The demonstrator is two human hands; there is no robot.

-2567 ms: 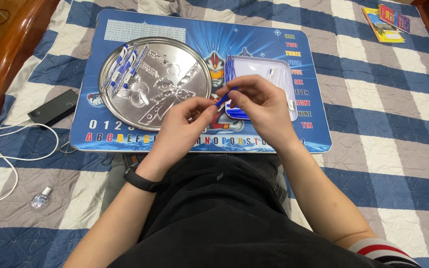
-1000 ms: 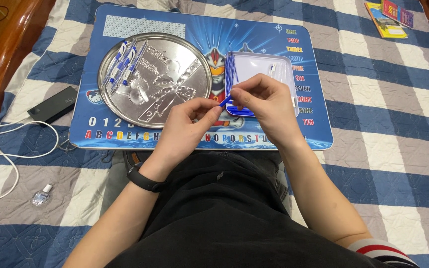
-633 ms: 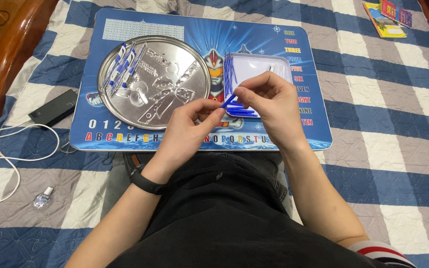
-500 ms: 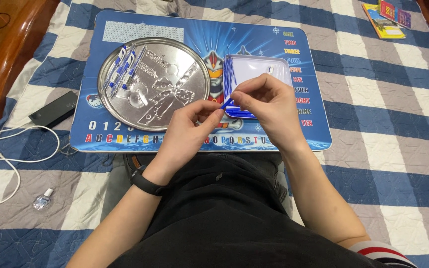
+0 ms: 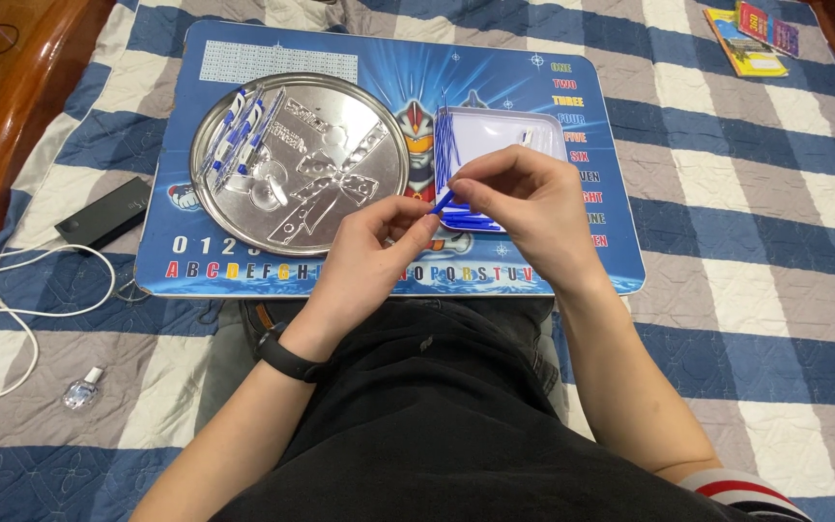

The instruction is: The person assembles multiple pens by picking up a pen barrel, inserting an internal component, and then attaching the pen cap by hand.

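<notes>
Head view is showing the left hand and right hand meeting at mid-frame, fingertips pinching shut on a thin blue pen part over the white tray, seemingly being fitted together, needing steady alignment

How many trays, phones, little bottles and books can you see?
Trays: 2, a round metal tray and a rectangular white tray
Phones: 1, a black phone
Little bottles: 1, a small clear bottle
Books: 2, books
Total: 6
</notes>
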